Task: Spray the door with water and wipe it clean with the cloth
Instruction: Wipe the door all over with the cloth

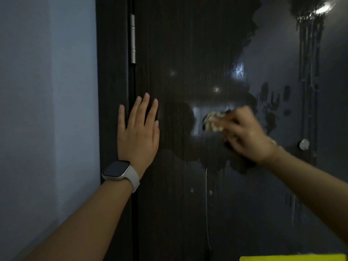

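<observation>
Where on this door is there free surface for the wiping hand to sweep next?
Free: the door above both hands, right of the hinge, and the lower panel between the forearms. Crowded: left hand at the hinge edge; right hand, cloth, round knob.

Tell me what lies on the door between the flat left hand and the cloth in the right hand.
In the head view, only bare dark door with a wet sheen separates the left hand from the cloth the right hand holds.
</observation>
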A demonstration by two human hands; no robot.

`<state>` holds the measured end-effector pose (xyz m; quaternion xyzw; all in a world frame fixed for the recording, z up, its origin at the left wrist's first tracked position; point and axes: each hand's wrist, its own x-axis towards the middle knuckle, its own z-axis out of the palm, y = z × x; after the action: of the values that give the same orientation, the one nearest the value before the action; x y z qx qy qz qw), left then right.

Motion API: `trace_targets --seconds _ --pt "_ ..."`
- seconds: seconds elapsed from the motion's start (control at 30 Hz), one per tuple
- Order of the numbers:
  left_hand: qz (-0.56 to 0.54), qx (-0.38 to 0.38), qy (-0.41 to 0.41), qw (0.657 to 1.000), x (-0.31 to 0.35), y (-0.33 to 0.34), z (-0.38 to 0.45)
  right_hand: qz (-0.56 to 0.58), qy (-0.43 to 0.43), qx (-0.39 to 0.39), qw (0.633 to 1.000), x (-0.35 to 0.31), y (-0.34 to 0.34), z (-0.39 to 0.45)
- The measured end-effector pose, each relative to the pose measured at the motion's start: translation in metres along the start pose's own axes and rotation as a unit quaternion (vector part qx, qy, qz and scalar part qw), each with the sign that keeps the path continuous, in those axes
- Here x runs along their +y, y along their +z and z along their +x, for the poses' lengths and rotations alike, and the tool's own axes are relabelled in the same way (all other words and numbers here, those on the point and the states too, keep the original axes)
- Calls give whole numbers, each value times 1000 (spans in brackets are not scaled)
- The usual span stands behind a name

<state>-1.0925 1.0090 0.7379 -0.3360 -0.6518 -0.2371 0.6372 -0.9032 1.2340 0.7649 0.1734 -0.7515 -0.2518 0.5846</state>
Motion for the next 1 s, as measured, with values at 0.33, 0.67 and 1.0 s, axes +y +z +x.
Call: trace_targets --seconds 0.33,0.67,1.0 --pt "20 5 3 1000 3 -4 -3 49 48 1 998 -52 23 -42" --pt "-137 -73 60 986 22 -8 -99 62 139 45 987 -58 29 -29" --pt "-110 -139 25 984 34 -1 -141 58 243 36 967 -167 55 -118"
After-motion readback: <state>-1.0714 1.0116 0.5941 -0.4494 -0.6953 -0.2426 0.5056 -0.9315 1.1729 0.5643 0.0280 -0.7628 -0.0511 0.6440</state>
